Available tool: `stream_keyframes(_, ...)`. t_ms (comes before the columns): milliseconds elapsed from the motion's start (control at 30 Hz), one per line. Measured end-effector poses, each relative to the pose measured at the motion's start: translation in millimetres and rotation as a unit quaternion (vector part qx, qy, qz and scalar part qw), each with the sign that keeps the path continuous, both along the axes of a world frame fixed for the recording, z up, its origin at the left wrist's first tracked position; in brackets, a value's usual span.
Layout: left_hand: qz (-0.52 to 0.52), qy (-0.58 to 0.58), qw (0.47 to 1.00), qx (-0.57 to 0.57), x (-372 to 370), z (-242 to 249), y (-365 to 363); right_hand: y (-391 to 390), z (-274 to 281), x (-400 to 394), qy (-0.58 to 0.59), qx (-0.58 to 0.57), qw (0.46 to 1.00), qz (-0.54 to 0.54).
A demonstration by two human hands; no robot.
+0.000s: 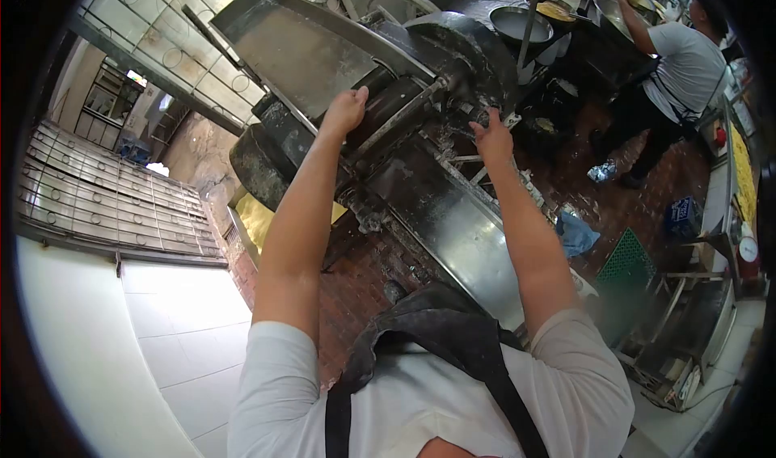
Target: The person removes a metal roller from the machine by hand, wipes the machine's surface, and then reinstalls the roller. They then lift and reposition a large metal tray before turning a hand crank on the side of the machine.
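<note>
A large metal machine with rollers (392,106) stands in front of me, with a wide sloping tray (291,46) at its upper left and a shiny metal plate (477,256) on the near side. My left hand (346,112) is at the lower edge of the tray beside the rollers, its fingers curled together; what they hold, if anything, is hidden. Next to the mechanism on the machine's right side is my right hand (493,140), thumb and a raised finger apart, with nothing visible between them.
Another person (683,62) works at the upper right near a metal bowl (521,25). A blue bag (575,233), a green mesh panel (626,260) and a blue crate (683,217) lie to the right. Barred gates (113,195) stand at the left.
</note>
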State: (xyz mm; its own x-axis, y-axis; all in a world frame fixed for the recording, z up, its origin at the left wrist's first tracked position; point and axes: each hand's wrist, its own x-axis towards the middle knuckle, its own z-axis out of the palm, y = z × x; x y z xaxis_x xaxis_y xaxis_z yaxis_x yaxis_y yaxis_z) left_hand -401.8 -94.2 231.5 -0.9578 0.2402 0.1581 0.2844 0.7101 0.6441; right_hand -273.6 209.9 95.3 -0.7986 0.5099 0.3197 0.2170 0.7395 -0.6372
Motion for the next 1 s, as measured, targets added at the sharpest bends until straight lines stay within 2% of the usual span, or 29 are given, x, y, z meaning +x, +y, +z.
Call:
stream_keyframes(67, -0.011, -0.066, 0.977, -0.200, -45, -47, -3, 0, 2, 1, -0.005, -0.003, 1.000, 0.002)
stream_keyframes(167, -0.001, -0.101, 0.981, -0.168, -32, -30, 4, 1, -1, -1, -0.025, -0.024, 0.999, 0.007)
stream_keyframes(200, -0.017, -0.146, 0.974, -0.174, -40, -28, 0, 0, -3, -2, -0.010, -0.010, 1.000, -0.004)
stream_keyframes(300, -0.008, -0.172, 0.972, -0.158, -39, -27, -4, -2, -2, -2, 0.010, 0.006, 1.000, -0.010)
stream_keyframes(367, 0.004, -0.156, 0.977, -0.145, -29, -12, -6, -1, -1, -2, 0.019, 0.003, 1.000, -0.009)
stream_keyframes(433, 0.015, -0.151, 0.976, -0.159, -30, -14, -9, -2, 8, 2, -0.046, -0.049, 0.998, 0.013)
stream_keyframes(600, 0.000, -0.152, 0.971, -0.186, -38, -18, -6, -3, 9, 1, -0.028, -0.023, 0.999, 0.015)
stream_keyframes(667, 0.069, -0.104, 0.976, -0.177, -34, -20, 1, -2, 8, 4, -0.032, -0.032, 0.999, 0.016)
stream_keyframes(700, 0.063, -0.103, 0.977, -0.175, -31, -15, 6, -1, 7, 3, -0.023, -0.023, 0.999, 0.018)
stream_keyframes(767, 0.044, 0.034, 0.998, 0.018, -21, -5, 8, 1, 3, 2, -0.014, -0.015, 1.000, 0.015)
stream_keyframes(800, 0.063, 0.139, 0.982, 0.109, -12, -1, 15, 1, 3, 3, -0.016, -0.023, 0.999, 0.020)
stream_keyframes(833, 0.060, 0.138, 0.982, 0.110, 8, 12, 22, 2, 4, 4, -0.017, -0.031, 0.999, 0.027)
stream_keyframes(900, -0.026, 0.036, 0.969, 0.243, 74, 44, 23, 10, 12, 9, -0.035, -0.044, 0.998, 0.035)
stream_keyframes(967, -0.119, -0.078, 0.958, 0.249, 159, 46, -2, 14, 11, 13, -0.053, -0.056, 0.996, 0.052)
stream_keyframes(1000, -0.233, -0.127, 0.929, 0.259, 184, 33, -24, 19, 5, 17, 0.029, -0.008, 0.998, 0.063)
